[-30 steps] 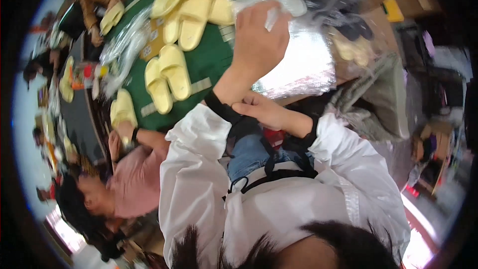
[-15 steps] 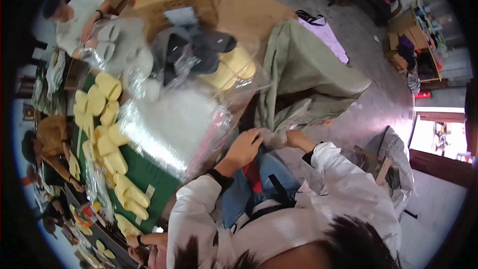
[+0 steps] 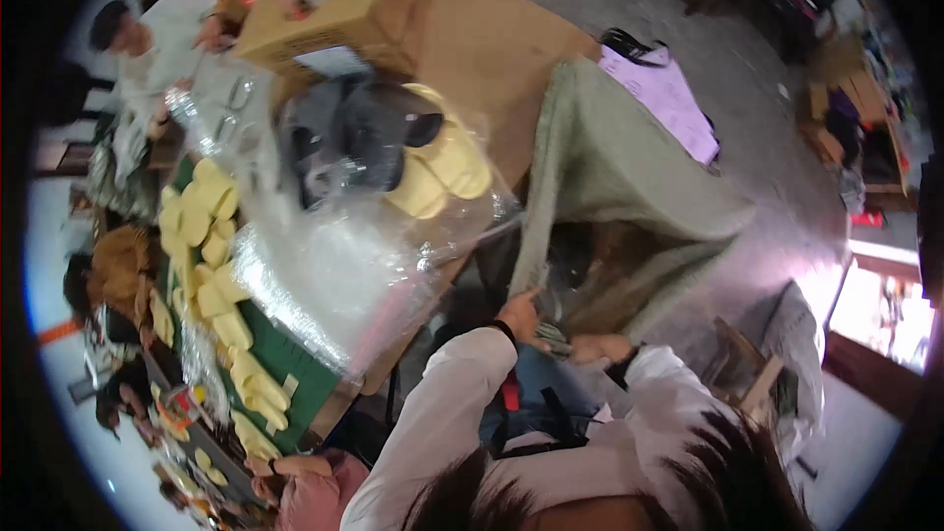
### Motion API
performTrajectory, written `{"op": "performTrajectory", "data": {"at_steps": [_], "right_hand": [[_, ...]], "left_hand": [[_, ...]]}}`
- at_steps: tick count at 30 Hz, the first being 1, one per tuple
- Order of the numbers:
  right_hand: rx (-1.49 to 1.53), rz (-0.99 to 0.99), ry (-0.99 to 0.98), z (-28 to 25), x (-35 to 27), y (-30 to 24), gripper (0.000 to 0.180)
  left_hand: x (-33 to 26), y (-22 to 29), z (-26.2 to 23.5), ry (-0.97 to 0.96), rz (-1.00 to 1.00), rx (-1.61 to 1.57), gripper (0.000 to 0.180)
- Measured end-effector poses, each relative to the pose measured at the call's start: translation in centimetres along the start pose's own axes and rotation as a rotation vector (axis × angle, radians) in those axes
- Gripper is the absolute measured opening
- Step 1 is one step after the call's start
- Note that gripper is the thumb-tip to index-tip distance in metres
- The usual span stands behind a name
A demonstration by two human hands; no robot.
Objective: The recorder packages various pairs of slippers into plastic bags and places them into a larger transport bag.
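A big grey-green sack [image 3: 629,167] slumps on the floor in front of me, its mouth facing my lap. My left hand [image 3: 519,317] pinches the near edge of the sack's mouth and holds it up. My right hand [image 3: 593,347] lies just to the right and lower, closed on the lower lip of the mouth, with something dark and blurred at its fingertips. Both my sleeves are white. The inside of the sack is dark and I cannot see what it holds.
To the left, a table [image 3: 315,383] with a green top carries several yellow slippers [image 3: 211,236] and a clear plastic bag [image 3: 364,236] of yellow and dark slippers. A cardboard box [image 3: 334,20] stands behind. Other people sit along the left; one in pink [image 3: 315,492] is close.
My left hand left the plastic bag on the table and came down to the sack. Both hands now hold the sack's mouth, and my view swung from the table to the floor.
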State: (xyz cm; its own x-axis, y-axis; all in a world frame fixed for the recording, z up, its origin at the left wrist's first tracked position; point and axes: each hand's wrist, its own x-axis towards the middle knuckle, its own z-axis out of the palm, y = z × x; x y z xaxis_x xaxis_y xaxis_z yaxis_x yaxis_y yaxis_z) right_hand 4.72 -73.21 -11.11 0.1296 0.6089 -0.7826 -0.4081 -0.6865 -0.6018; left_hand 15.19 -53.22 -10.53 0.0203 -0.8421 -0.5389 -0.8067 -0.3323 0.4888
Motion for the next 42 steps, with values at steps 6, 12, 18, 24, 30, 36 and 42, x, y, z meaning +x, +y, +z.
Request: {"op": "performTrajectory", "data": {"at_steps": [6, 12, 18, 24, 30, 36, 42], "right_hand": [[-0.274, -0.270, 0.582, -8.0, -7.0, -16.7, 0.047], [0.169, -0.967, 1.124, -12.7, -3.5, -40.7, 0.056], [0.592, -0.616, 0.520, -4.8, 10.1, -51.2, 0.080], [0.952, -0.012, 0.686, -3.0, 19.6, -52.7, 0.103], [1.221, -0.263, 0.689, -8.1, 25.3, -50.4, 0.036], [1.332, -0.344, 0.286, -2.8, 15.1, -61.2, 0.022], [0.974, -1.024, 0.181, -4.3, 2.5, -63.1, 0.012]], "left_hand": [[-3.6, 1.7, -2.9, 0.024, -0.141, -0.059, 0.048], [-3.4, 4.4, 0.8, 0.132, -0.209, 0.029, 0.037], [-2.5, 4.2, 8.5, 1.082, -0.394, -0.573, 0.043], [-6.8, 1.5, 8.2, 1.072, -0.439, -0.609, 0.043], [-11.8, 0.2, 7.0, 1.013, -0.374, -0.634, 0.043], [-16.9, -4.2, 1.3, 0.971, -0.394, -0.654, 0.043], [-19.4, -2.9, -3.4, 0.859, -0.407, -0.672, 0.042]]}}
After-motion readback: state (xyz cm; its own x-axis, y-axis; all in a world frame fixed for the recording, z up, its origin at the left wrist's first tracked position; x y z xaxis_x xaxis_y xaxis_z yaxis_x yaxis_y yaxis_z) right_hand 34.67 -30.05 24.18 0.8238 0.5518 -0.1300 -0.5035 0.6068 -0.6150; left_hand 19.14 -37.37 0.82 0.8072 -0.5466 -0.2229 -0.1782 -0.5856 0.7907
